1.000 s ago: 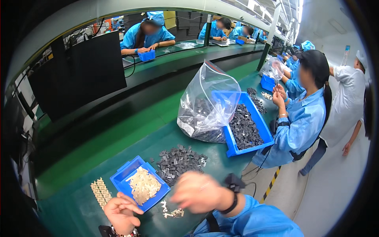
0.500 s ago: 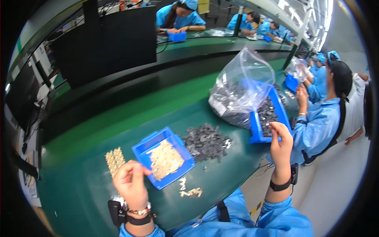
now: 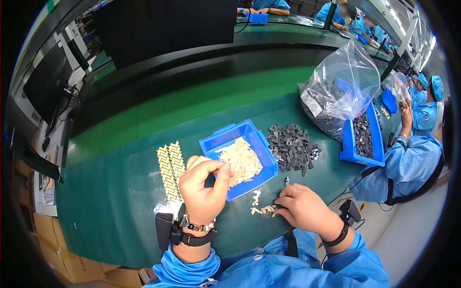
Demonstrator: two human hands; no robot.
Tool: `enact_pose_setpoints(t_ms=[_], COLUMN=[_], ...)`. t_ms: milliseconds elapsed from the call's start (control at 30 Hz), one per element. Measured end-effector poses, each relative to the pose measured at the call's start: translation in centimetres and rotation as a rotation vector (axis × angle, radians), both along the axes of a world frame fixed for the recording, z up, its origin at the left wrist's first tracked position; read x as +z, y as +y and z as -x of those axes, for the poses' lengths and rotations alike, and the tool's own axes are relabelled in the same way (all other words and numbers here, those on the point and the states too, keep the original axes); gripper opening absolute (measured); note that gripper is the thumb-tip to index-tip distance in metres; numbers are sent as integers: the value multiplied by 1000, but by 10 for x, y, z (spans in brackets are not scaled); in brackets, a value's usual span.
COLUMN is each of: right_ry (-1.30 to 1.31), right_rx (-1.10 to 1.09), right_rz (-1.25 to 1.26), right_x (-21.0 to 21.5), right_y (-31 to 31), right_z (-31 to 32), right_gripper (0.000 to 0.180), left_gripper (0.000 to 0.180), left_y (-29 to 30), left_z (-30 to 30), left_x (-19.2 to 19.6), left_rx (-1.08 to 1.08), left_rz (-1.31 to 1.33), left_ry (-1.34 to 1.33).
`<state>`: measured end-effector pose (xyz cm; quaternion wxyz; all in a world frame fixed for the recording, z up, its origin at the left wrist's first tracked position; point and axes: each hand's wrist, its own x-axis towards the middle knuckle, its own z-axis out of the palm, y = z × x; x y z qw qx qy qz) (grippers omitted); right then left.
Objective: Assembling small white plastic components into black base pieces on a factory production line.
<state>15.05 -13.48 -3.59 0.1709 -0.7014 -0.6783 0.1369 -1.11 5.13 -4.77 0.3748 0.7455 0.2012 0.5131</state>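
Observation:
My left hand [image 3: 204,189] is over the near left side of a blue bin [image 3: 263,181], thumb and forefinger pinched together; whatever they hold is too small to make out. Flat beige pieces [image 3: 244,161] fill that bin in a loose heap. At the near edge of the table my right hand [image 3: 307,213] reaches down with its fingertips closed beside a few beige pieces with dark parts [image 3: 263,210]. Its fingers hide what they grip. Behind it lies a pile of small dark grey parts [image 3: 292,146].
Beige pieces in neat rows [image 3: 170,168] lie left of the bin. Toward the right stand a clear plastic bag [image 3: 336,91] of dark parts and a second blue bin [image 3: 367,158] of them. A co-worker's sleeve [image 3: 401,161] is beyond. A dark monitor [image 3: 48,86] stands left.
My right hand has come down from near the second blue bin to the beige pieces at the table edge. My left hand has moved over the first bin's rim. The view has shifted.

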Motion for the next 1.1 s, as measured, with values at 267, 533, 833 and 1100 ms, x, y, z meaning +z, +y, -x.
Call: enact_pose_setpoints(t_ms=[267,533,833,1100], right_ry=[94,547,603,663], right_rx=[-37,-199,139,283], right_rz=[32,271,-496,-641], right_x=[-15,3,23,4], right_y=[-4,0,91,152], right_z=[-1,-20,-14,8], right_gripper=[13,10,14,14], left_gripper=[8,7,7,14], left_y=[-8,-4,-6,8], left_z=[-3,-9,-5,3], left_x=[7,7,12,-16], left_rx=[-23,11,33,97], left_rz=[-77,-83,-155,-57], left_ry=[41,80,195,174])
